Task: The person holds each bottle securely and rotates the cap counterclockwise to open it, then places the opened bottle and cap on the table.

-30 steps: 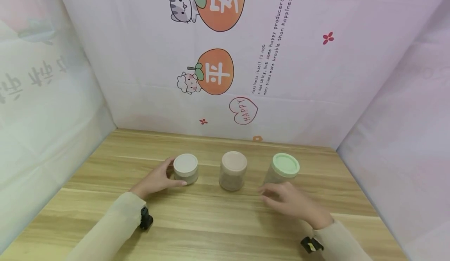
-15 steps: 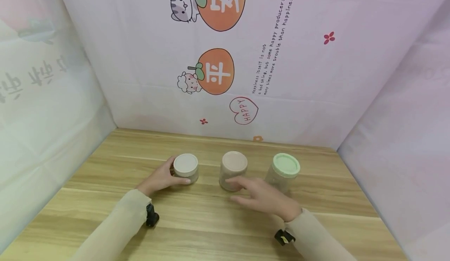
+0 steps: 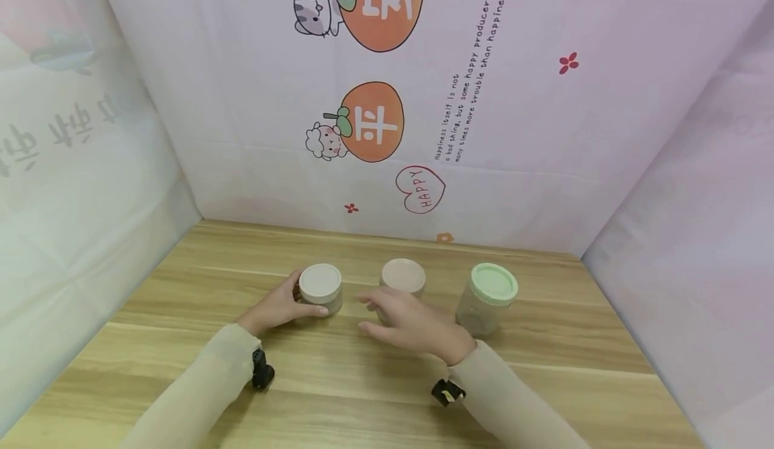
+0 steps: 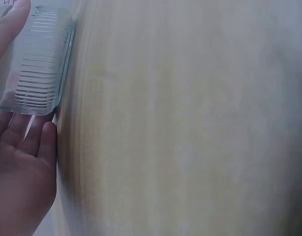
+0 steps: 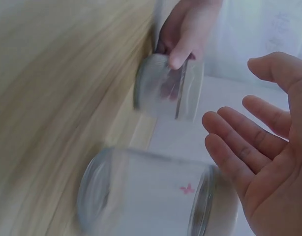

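Observation:
A short glass jar with a white lid [image 3: 320, 282] stands upright at the left. My left hand [image 3: 279, 308] grips it from its left side, the thumb on the front and the fingers behind. The left wrist view shows ribbed glass [image 4: 40, 64] between the thumb and fingers. My right hand [image 3: 414, 324] hovers in front of the middle jar, whose lid is beige [image 3: 403, 275], and covers most of its body. In the right wrist view its fingers [image 5: 244, 142] are spread and relaxed, holding nothing. Farther right stands a taller clear jar with a green lid [image 3: 492, 284].
All three jars stand in a row on a wood-grain table [image 3: 338, 395]. A white printed cloth [image 3: 514, 187] hangs behind it, and pale cloth walls [image 3: 683, 234] close off both sides. A small black camera [image 3: 447, 391] is strapped to each wrist.
My right hand has moved left, from in front of the green-lidded jar to in front of the beige-lidded one. The left hand has shifted slightly, its thumb farther along the white-lidded jar.

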The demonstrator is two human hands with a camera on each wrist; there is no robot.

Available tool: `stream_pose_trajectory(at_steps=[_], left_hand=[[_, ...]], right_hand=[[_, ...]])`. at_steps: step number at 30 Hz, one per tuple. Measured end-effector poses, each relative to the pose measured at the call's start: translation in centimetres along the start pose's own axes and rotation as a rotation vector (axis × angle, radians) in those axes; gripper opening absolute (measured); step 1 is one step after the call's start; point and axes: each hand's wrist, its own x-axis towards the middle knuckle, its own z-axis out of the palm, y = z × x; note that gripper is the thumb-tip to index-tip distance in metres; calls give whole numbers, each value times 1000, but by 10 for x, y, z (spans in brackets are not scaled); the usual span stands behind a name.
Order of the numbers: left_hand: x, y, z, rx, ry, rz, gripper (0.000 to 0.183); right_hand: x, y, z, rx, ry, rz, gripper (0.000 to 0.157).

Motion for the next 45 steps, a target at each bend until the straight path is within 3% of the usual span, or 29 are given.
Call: stream_pose_trajectory(at_steps=[7, 13, 20, 27, 33, 37, 45], left_hand=[[0, -1, 0, -4, -16, 0, 99], [-1, 1, 0, -26, -38, 11, 95], [-3, 3, 0, -26, -44, 28, 96], [-4, 6, -2, -22, -44, 55, 84], [-3, 6, -4, -9, -50, 50, 83], [-2, 6, -3, -4, -47, 47, 83], [-1, 3, -4, -24, -68, 9, 83]], right_hand=[[28, -11, 7, 5, -11, 14, 51], [53, -11, 23, -59, 91, -1, 56], [73, -9, 44, -4, 134, 136, 69], [87, -9, 59, -35, 158, 253, 84], [98, -10, 67, -173, 240, 295, 87], [102, -10, 70, -227, 240, 324, 89], [105, -5, 71, -200, 221, 337, 83]])
